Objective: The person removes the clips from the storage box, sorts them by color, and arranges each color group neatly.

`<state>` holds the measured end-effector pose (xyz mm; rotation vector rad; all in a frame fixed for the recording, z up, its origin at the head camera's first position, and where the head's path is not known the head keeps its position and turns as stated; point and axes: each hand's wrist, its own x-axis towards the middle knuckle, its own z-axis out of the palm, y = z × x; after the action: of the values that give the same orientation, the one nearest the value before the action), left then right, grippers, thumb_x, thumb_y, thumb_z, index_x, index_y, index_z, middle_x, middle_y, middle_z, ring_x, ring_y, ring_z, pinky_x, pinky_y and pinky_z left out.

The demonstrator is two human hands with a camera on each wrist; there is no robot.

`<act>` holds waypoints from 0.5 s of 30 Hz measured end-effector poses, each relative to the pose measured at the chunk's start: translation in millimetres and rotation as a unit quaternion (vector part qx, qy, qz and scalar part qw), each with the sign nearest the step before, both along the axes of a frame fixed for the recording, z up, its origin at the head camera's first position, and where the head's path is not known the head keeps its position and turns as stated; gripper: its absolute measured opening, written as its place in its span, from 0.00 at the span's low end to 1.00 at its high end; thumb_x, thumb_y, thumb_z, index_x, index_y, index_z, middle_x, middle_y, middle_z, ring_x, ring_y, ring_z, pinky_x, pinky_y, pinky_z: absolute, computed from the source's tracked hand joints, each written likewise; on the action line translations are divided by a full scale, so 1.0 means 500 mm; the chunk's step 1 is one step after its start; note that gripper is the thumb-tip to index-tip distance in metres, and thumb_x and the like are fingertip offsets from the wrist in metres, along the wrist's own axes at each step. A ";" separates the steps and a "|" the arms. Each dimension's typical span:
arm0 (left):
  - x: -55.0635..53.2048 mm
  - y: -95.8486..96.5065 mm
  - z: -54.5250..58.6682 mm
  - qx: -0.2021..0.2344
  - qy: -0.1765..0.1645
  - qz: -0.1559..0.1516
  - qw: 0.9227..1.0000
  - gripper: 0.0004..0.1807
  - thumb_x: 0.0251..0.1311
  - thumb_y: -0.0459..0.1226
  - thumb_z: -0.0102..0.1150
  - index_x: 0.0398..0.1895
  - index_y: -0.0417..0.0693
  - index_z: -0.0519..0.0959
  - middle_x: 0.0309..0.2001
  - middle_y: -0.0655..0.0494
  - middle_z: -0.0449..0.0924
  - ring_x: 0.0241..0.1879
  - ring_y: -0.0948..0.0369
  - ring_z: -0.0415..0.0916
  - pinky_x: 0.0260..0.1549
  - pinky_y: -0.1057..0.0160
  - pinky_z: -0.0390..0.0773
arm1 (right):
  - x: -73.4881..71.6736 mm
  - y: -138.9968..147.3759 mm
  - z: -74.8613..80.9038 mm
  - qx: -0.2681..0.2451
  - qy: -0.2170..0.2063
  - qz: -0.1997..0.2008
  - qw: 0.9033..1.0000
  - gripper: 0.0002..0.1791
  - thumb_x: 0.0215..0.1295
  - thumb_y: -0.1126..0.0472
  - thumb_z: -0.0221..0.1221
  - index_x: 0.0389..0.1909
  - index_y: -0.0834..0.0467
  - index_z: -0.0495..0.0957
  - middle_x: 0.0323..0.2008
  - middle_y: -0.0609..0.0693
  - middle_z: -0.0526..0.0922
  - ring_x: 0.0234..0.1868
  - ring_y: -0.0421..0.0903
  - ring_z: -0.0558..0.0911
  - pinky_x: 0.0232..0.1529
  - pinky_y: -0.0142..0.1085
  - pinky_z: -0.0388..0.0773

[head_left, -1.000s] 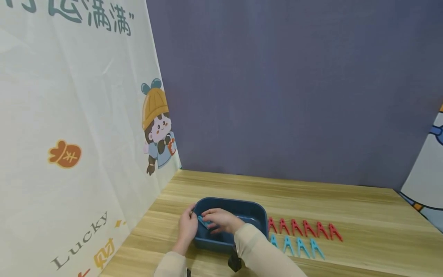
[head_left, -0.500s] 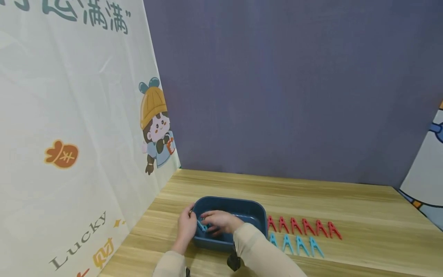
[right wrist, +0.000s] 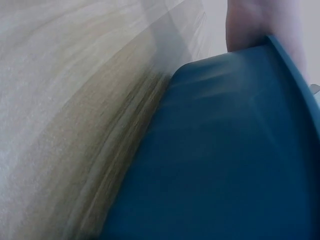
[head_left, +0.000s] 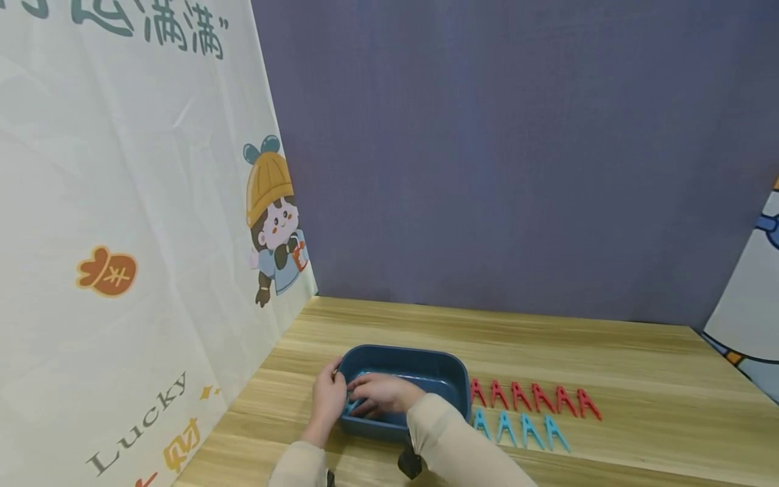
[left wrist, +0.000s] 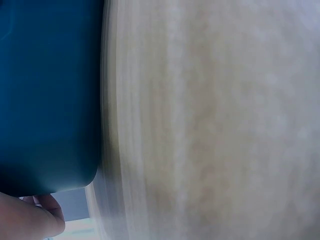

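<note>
A dark blue plastic box (head_left: 426, 368) with rounded corners sits on the wooden table. My left hand (head_left: 329, 396) grips its left end, thumb at the rim; the left wrist view shows those fingers (left wrist: 49, 206) against the box's end wall. Inside the box, near that same end, is my right hand (head_left: 386, 394), fingers bent downward. They pinch a light blue clothespin (head_left: 352, 406), mostly hidden behind them. In the right wrist view the box's side wall (right wrist: 210, 150) fills much of the picture, and the hand itself is out of sight.
Right of the box, a row of several red clothespins (head_left: 538, 398) lies on the table (head_left: 645, 379). In front of it runs a row of several light blue clothespins (head_left: 531, 433). A printed white cloth (head_left: 201, 284) hangs at the left, a dark curtain (head_left: 487, 169) behind.
My right hand has lowered slightly inside the box, and its fingers now cover most of the light blue clothespin that showed plainly before. My left hand keeps its place on the box.
</note>
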<state>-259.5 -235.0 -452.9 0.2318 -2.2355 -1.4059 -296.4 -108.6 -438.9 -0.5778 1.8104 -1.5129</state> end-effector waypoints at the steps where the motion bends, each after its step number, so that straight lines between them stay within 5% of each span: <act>1: 0.000 0.000 0.000 0.003 -0.002 -0.001 1.000 0.20 0.59 0.24 0.40 0.56 0.26 0.68 0.36 0.39 0.74 0.29 0.55 0.69 0.29 0.59 0.69 | 0.000 0.000 0.000 0.003 0.000 0.002 1.000 0.20 0.59 0.68 0.51 0.53 0.69 0.69 0.38 0.56 0.76 0.38 0.55 0.79 0.40 0.47 0.74; 7: 0.000 -0.001 0.000 0.015 -0.010 -0.008 1.000 0.21 0.59 0.24 0.40 0.57 0.27 0.67 0.38 0.38 0.74 0.29 0.56 0.69 0.28 0.61 0.69 | -0.001 0.001 0.002 0.034 0.014 0.032 0.999 0.19 0.57 0.68 0.52 0.50 0.68 0.71 0.39 0.55 0.76 0.36 0.52 0.78 0.43 0.46 0.73; 15: 0.003 0.001 0.002 0.035 -0.021 -0.014 0.999 0.22 0.60 0.24 0.39 0.58 0.27 0.66 0.34 0.38 0.73 0.22 0.60 0.65 0.21 0.65 0.68 | 0.006 0.004 0.006 0.039 0.040 0.072 0.996 0.21 0.55 0.72 0.48 0.52 0.73 0.70 0.48 0.57 0.74 0.48 0.53 0.73 0.50 0.49 0.68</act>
<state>-258.1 -234.4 -452.0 0.2562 -2.2330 -1.5085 -293.6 -106.5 -436.1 -0.7243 1.8375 -1.3352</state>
